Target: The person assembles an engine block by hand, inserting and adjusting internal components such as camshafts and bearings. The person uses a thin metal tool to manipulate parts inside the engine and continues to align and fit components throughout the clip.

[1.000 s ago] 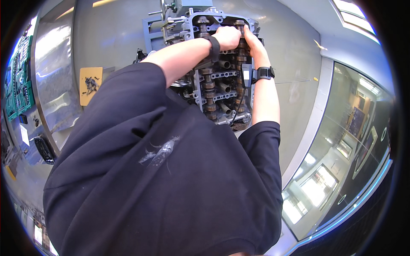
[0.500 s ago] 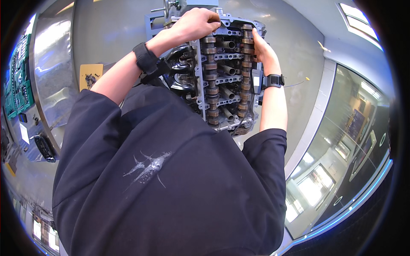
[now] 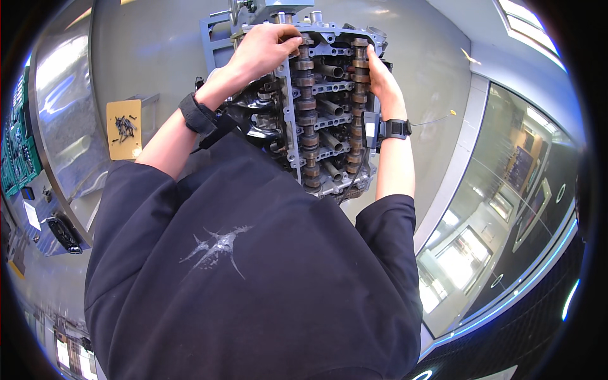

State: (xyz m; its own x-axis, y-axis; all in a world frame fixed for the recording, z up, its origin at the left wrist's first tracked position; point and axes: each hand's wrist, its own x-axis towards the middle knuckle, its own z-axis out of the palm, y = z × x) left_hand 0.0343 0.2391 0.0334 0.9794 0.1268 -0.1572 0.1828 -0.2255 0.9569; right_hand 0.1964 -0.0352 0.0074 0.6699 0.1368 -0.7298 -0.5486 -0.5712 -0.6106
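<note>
1. The engine cylinder head (image 3: 329, 107) sits on a grey stand (image 3: 218, 38) directly ahead of the person, at the top centre of the view, with its open top face turned toward the camera.
2. Two camshafts run lengthwise through it, side by side: the left camshaft (image 3: 307, 114) and the right camshaft (image 3: 356, 107), each with rust-brown lobes.
3. The left hand (image 3: 263, 47) lies over the far left corner of the cylinder head. Its fingers (image 3: 292, 43) are curled down onto the far end of the left camshaft, pressing on it rather than fully enclosing it.
4. The right hand (image 3: 383, 85) rests against the right flank of the cylinder head, just beside the right camshaft. The fingers wrap the casting edge; whether they grip a separate part cannot be determined.
5. A black band (image 3: 196, 114) is on the left wrist, and a black watch-like device (image 3: 394, 128) is on the right wrist.
6. The person's dark shirt (image 3: 253, 278) fills the lower half of the view.
7. To the left, well apart from the engine, a yellow tray (image 3: 123, 130) holds a small pile of dark bolts (image 3: 125, 125).
</note>
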